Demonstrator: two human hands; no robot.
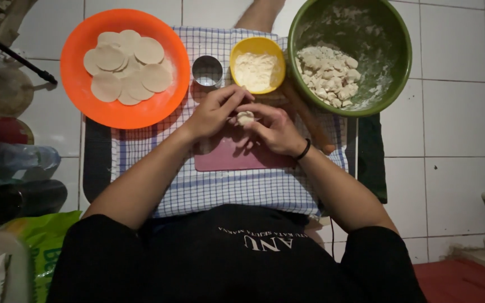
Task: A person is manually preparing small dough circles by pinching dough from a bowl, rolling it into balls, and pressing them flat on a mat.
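Centrally, left hand (214, 112) and right hand (273, 129) meeting over pink board (225, 160), fingers of both pinching small dough lump (245, 117), lump roundish, long axis indiscernible, rolling pin (309, 119) lying diagonally alongside.

We see a dim, warm-toned view, brightest across the white floor tiles (456, 112) at the top and right, while the left edge sinks into murky shadow; the bottles (18, 163) there look soft and blurred, and the black shirt (237, 264) shows almost no detail

bowls (258, 64) crowd far edge | rolling pin (310, 120) blocks right | near cloth (225, 191) open
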